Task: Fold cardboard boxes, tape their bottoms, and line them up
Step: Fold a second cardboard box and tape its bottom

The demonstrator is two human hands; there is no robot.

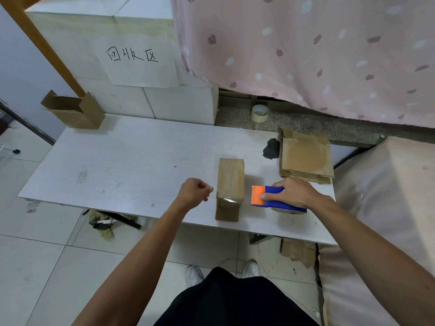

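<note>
Two boxes are made up. At the far left, an open box (73, 111) stands on the back corner of the counter (122, 161) with its flaps up. That looks like the start of the line.

Toward the middle, the left hand (195, 190) hangs just above the counter with its fingers curled in on nothing, just beside the taped box (230, 184) but not touching it. That box stands near the front edge, bottom uppermost. A glossy strip runs along the seam and down the near face.

Just right of it, the right hand (294, 192) has its fingers clamped over the blue and orange tape dispenser (270, 198), toothed end toward the box. Whether the dispenser rests on the counter or sits slightly above it I cannot tell. Behind the hand lies a stack of flat cardboard (306, 156), with a dark lump (271, 148) at its left and a spare tape roll (259, 113) on the ledge beyond.

The taping of this box seems finished, so the step in hand is probably to seat the tape and move the box.

- Rub the left hand along the strip and over the near edge, so both ends lie flat with no lifted corner.
- Park the dispenser clear of the cardboard stack.
- Turn the box open side up and carry it left.
- Set it square beside the open box, faces level, rather than sliding it, since the light card could tip.
</note>
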